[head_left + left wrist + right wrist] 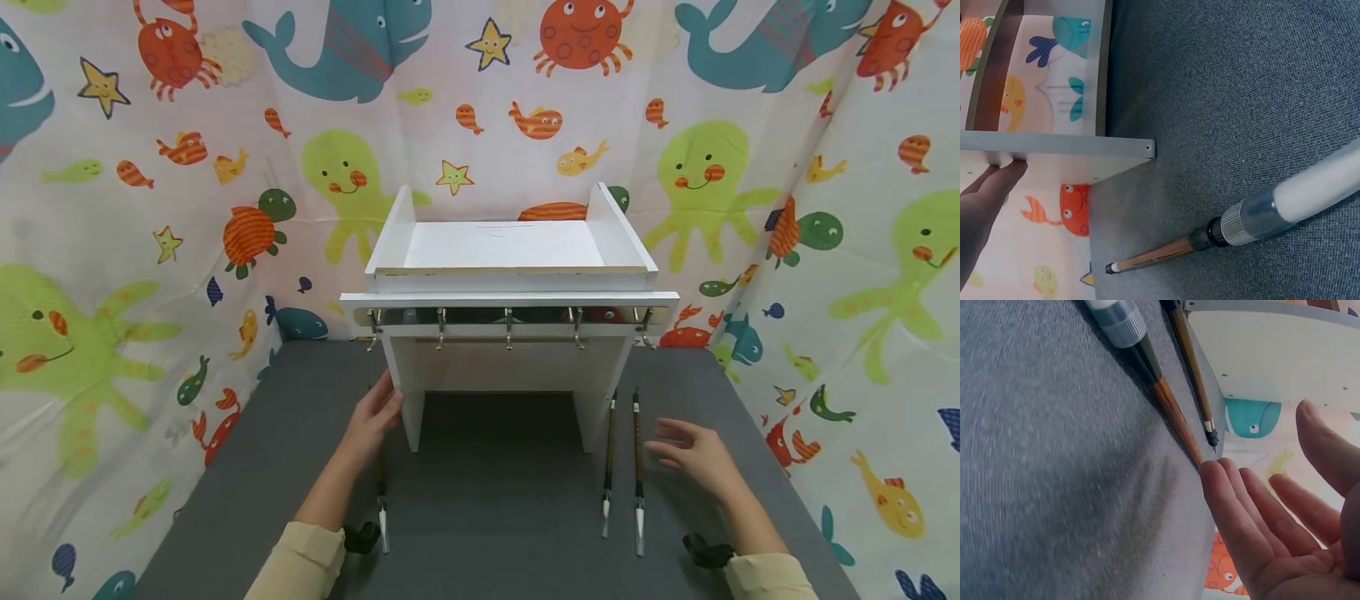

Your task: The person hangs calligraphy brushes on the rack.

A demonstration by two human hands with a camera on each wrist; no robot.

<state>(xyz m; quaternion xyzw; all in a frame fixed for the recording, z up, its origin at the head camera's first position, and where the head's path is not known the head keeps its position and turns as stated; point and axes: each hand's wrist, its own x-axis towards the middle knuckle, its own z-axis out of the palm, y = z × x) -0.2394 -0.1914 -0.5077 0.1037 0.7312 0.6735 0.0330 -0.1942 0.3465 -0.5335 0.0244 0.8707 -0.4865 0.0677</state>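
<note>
A white shelf (510,283) with a row of metal hooks stands on its side panels on the grey surface. My left hand (378,408) is at the outer face of the left side panel (405,400); in the left wrist view its extended fingers (1007,178) touch it. Beside that hand lies a brush (1160,251) with a clear cap over its white tip. My right hand (693,454) hovers with fingers spread and holds nothing. Close to its fingertips is a capped brush (638,475), and another brush (609,467) lies nearer the right side panel.
A patterned cloth (495,125) with sea animals hangs behind the shelf and along both sides. The metal hooks (508,329) jut toward me from the front rail (510,298). Grey cloth-like covering (495,508) spreads under and before the shelf.
</note>
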